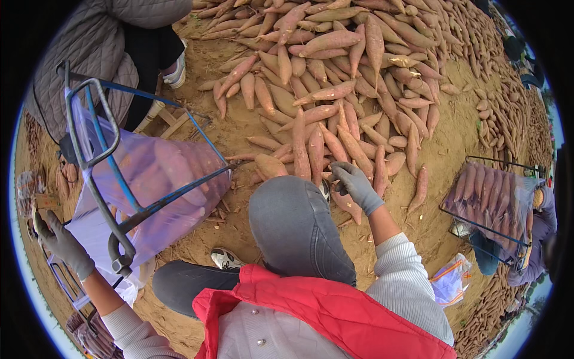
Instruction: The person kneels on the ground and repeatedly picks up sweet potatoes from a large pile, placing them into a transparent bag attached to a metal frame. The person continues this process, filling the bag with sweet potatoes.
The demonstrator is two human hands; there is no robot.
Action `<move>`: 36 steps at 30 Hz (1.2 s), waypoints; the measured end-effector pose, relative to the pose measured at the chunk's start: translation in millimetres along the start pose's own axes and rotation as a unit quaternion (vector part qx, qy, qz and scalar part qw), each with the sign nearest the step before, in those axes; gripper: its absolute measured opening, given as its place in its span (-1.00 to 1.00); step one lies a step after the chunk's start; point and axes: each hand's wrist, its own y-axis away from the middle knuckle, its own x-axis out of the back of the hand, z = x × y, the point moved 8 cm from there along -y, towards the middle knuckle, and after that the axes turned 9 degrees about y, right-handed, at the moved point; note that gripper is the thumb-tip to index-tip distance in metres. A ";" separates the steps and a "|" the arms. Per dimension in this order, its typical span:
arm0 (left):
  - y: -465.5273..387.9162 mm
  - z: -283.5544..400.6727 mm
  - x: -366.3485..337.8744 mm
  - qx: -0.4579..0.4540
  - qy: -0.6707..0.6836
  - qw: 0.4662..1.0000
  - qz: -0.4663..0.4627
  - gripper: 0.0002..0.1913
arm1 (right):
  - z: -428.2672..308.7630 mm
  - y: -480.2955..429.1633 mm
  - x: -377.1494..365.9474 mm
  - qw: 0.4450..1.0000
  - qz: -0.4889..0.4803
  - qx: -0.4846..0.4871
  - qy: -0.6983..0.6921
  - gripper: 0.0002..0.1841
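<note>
My right hand [356, 185], in a grey glove, hovers with loosely curled fingers over the near edge of a pile of sweet potatoes [332, 92]; nothing shows in its grasp. Out at the far left, my gloved left hand [65, 247] is beside a translucent purple plastic bag [96, 224]. A narrow pale tan thing [36, 229] lies along its fingers, but whether they grip it is unclear. The bag hangs in a blue and grey metal frame [154, 208], with several sweet potatoes [179, 166] visible through the plastic.
A person in a quilted coat [92, 58] is close behind the frame. To the right, another person [540, 242] is beside a filled bag [486, 193] in a second frame. A folded plastic bag [450, 280] lies on the soil. More sweet potatoes [515, 116] extend along the right.
</note>
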 end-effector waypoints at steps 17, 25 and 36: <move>57.1 211.5 -158.8 -0.125 0.101 0.948 -0.275 -0.45 | 83.6 -21.2 126.7 0.882 0.260 0.029 0.391 -0.40; 57.7 204.5 -153.9 -0.097 0.109 0.950 -0.274 -0.50 | 76.6 -68.6 136.2 0.898 0.083 -0.063 0.427 -0.29; 76.6 220.1 -147.1 -0.175 0.060 0.928 -0.324 -0.52 | 59.6 8.1 90.5 0.965 0.041 -0.014 -0.259 -0.46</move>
